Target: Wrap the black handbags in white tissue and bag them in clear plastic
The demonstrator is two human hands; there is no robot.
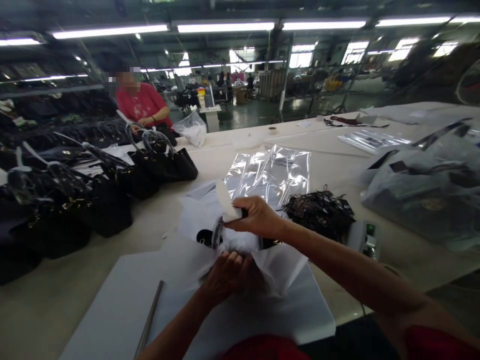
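Note:
A dark handbag [258, 281] stands in front of me, wrapped about and stuffed with white tissue paper [281, 265]. Its near side is partly hidden by my left hand [227, 272], whose bent fingers are closed on the bag's upper edge at the paper. Above the bag, my right hand [257, 216] is closed on a curved white strip [224, 200], with a small dark piece showing by the fingers. A plastic-covered handle [216, 232] rises just under that hand. Beside it, a black rounded flap [204, 237] with a gold-coloured fitting pokes out of the paper.
Clear plastic bags [273, 172] lie beyond the work, and a pile of black tags [318, 212] to the right. Black handbags [165, 165] line the left side. A bagged handbag [427, 190] stands at right. A co-worker in red [140, 105] works across the table.

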